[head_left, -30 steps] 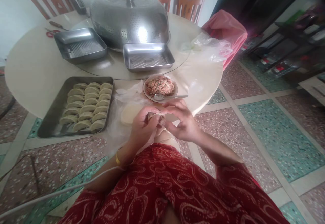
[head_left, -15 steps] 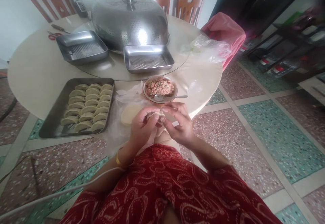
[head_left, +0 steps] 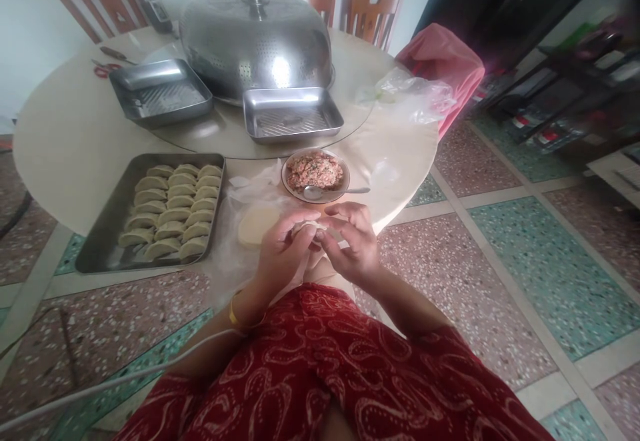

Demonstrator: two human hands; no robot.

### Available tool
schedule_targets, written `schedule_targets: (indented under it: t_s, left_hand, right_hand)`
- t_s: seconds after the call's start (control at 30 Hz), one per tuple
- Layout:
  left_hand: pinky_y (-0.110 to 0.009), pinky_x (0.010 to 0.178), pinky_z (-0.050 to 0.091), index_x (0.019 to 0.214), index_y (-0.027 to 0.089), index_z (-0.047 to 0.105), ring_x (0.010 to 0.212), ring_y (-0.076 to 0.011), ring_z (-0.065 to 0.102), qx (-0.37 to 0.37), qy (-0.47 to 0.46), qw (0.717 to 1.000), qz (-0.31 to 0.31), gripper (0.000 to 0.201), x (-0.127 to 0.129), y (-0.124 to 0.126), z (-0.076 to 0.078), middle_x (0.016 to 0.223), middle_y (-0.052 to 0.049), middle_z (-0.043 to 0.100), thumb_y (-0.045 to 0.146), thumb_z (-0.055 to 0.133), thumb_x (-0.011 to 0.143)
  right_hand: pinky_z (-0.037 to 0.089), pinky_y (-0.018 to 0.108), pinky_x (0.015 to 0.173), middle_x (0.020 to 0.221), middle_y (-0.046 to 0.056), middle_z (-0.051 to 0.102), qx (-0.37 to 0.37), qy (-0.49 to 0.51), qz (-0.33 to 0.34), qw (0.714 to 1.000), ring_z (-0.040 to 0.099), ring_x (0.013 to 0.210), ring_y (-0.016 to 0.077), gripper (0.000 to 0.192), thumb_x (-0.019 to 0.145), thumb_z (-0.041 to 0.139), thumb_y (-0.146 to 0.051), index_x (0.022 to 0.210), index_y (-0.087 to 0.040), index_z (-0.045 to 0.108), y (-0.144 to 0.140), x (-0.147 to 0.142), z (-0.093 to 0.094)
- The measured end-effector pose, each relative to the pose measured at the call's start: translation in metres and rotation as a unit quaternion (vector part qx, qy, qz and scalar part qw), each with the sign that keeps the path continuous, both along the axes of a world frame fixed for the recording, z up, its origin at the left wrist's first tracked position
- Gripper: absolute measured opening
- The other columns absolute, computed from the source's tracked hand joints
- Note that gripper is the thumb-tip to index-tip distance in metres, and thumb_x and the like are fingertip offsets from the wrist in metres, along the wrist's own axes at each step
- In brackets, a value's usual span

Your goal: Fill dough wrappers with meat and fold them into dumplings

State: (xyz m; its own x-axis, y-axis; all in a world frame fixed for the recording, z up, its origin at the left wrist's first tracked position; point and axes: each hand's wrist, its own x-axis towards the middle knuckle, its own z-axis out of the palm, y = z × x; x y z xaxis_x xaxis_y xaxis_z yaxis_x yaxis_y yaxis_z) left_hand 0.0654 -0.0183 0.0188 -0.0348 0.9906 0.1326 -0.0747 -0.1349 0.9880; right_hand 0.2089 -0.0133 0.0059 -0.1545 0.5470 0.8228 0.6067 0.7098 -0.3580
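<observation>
Between my fingers, near the table's front edge, is a pale dumpling (head_left: 309, 226), mostly covered by the hands. My left hand (head_left: 285, 244) is closed around its left side, thumb on top. My right hand (head_left: 354, 241) pinches the dumpling's right edge between thumb and fingers. Just beyond them stands a bowl of minced filling (head_left: 315, 169) with a metal spoon (head_left: 313, 192) resting in it. To the left, round dough wrappers (head_left: 257, 226) lie on a crumpled plastic sheet (head_left: 233, 254). A dark metal tray (head_left: 107, 228) farther left holds rows of folded dumplings (head_left: 170, 214).
Two metal pans (head_left: 163, 98) and a big domed steamer lid (head_left: 255, 41) stand on the glass turntable of the round table (head_left: 65, 114). Red-handled scissors (head_left: 103, 70) lie back left. A clear plastic bag (head_left: 415, 98) sits at the right edge. A white cable (head_left: 125, 374) crosses my left forearm.
My fingers have shifted slightly on the dumpling, and the left fingers now cover more of it. The tray, bowl and wrappers stay in place.
</observation>
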Motion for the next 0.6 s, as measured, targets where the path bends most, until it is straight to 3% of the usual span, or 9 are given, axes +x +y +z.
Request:
schedule_targets:
  t_s: [0.33, 0.53, 0.6]
  left_hand:
    - [-0.023, 0.055, 0.058, 0.082, 0.018, 0.066, 0.062, -0.0125, 0.067, -0.016, 0.004, 1.000, -0.006, 0.020, 0.000, 0.002, -0.004, 0.080, -0.001, 0.072, 0.037, 0.067, 0.077]
    - [-0.021, 0.054, 0.056, 0.097, 0.016, 0.069, 0.062, -0.0118, 0.067, -0.065, -0.039, 0.997, -0.019, 0.029, 0.004, -0.001, -0.005, 0.079, -0.002, 0.073, 0.038, 0.065, 0.078]
    - [-0.022, 0.056, 0.057, 0.102, 0.015, 0.069, 0.066, -0.0133, 0.068, -0.077, -0.037, 0.996, -0.022, 0.032, 0.005, -0.002, -0.004, 0.083, -0.004, 0.074, 0.038, 0.064, 0.080]
  right_hand:
    - [0.056, 0.044, 0.081, 0.104, 0.005, 0.067, 0.040, -0.022, -0.037, 0.998, 0.061, 0.095, 0.0230, 0.009, 0.086, 0.069, -0.017, 0.089, -0.025, 0.071, 0.000, 0.002, -0.007]
    - [0.054, 0.043, 0.082, 0.105, 0.007, 0.067, 0.024, -0.005, -0.041, 0.999, 0.061, 0.095, 0.0235, 0.023, 0.085, 0.069, -0.020, 0.108, -0.023, 0.071, 0.001, 0.000, -0.012]
    - [0.053, 0.043, 0.083, 0.104, 0.006, 0.068, 0.022, 0.002, -0.036, 0.999, 0.060, 0.095, 0.0234, 0.019, 0.086, 0.068, -0.019, 0.104, -0.025, 0.074, 0.000, 0.000, -0.014]
